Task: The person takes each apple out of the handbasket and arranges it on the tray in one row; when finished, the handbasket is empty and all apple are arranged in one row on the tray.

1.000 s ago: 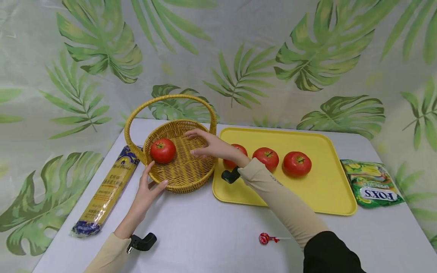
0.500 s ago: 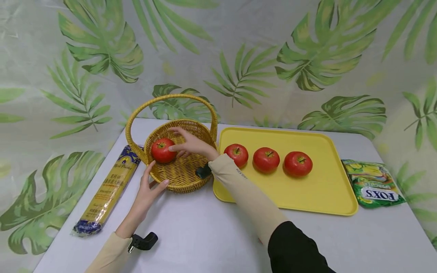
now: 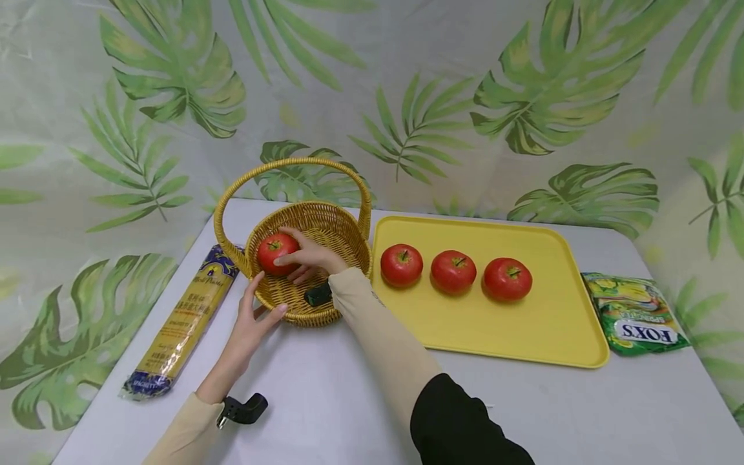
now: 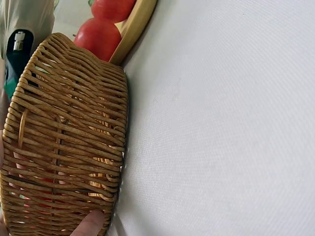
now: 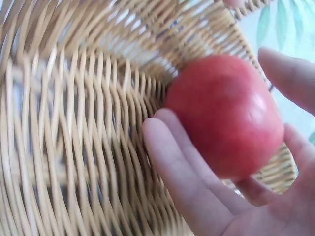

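Inside the wicker basket (image 3: 314, 223), against its left wall, lies a red apple (image 3: 273, 253). My right hand (image 3: 314, 255) reaches into the basket with its fingers spread around this apple. In the right wrist view, two nearly straight fingers (image 5: 182, 162) lie along one side of the apple (image 5: 226, 115), while the thumb stands a little off its other side. Spread fingers of my left hand (image 3: 247, 336) touch the basket's near left wall. A fingertip (image 4: 91, 223) shows against the weave (image 4: 64, 132) in the left wrist view.
A yellow tray (image 3: 546, 329) right of the basket bears a row of three red apples (image 3: 453, 272). A spaghetti packet (image 3: 180, 323) lies at left, a green Fox's bag (image 3: 636, 313) at far right. The basket's tall handle (image 3: 290, 163) arches overhead.
My right hand has moved left from over the basket's right side and lowered around the apple. The right sleeve now hides most of the lollipop. My left hand stays at the basket.
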Action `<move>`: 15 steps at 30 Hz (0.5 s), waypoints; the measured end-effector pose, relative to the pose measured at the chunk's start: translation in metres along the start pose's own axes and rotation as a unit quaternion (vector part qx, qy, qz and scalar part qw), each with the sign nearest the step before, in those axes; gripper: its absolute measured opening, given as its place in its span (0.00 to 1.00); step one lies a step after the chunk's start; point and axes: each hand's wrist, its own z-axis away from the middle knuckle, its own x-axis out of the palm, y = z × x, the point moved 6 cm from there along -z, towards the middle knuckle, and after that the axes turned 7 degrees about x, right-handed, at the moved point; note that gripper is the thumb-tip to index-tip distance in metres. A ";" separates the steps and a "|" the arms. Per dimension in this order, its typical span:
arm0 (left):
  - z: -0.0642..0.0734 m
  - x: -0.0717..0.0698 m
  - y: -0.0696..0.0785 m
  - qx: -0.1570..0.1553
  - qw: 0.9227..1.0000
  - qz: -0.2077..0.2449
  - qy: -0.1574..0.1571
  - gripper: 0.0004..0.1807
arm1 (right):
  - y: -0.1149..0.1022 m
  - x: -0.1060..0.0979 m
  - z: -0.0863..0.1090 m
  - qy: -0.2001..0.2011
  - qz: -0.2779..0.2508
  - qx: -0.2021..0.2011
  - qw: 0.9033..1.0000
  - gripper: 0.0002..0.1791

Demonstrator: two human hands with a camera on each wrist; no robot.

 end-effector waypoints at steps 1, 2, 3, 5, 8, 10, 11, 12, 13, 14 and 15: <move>0.000 0.000 0.000 0.001 1.000 0.000 0.000 0.43 | 0.002 0.002 -0.003 0.001 -0.014 0.006 1.000 0.44; 0.000 0.000 0.000 0.002 1.000 0.000 0.000 0.43 | 0.002 0.004 -0.005 0.003 -0.029 0.009 1.000 0.44; 0.000 0.000 0.001 0.002 1.000 0.001 0.000 0.43 | 0.001 0.006 -0.003 0.009 -0.048 0.014 0.999 0.44; -0.001 0.000 0.001 0.002 1.000 0.000 0.001 0.43 | -0.002 0.010 0.001 0.016 -0.090 0.016 0.996 0.44; -0.001 0.000 0.000 -0.001 1.000 0.000 0.002 0.43 | -0.004 0.012 0.004 0.024 -0.131 0.013 0.991 0.44; -0.001 0.000 0.000 -0.002 1.000 0.000 0.002 0.43 | -0.004 0.012 0.004 0.026 -0.151 0.014 0.988 0.44; -0.001 0.000 0.000 -0.004 1.000 0.000 0.003 0.43 | -0.003 0.011 0.004 0.029 -0.150 0.017 0.988 0.44; -0.001 0.000 0.000 -0.004 1.000 -0.001 0.002 0.43 | -0.002 0.010 0.004 0.032 -0.147 0.019 0.988 0.44; -0.001 0.000 0.000 -0.005 1.000 -0.002 0.002 0.43 | -0.002 0.008 0.004 0.035 -0.143 0.021 0.989 0.43; -0.001 0.000 0.000 -0.005 1.000 -0.002 0.002 0.43 | -0.002 0.006 0.005 0.038 -0.140 0.022 0.989 0.42; -0.002 0.000 0.000 -0.005 1.000 -0.003 0.002 0.43 | -0.003 0.004 0.005 0.041 -0.130 0.021 0.990 0.42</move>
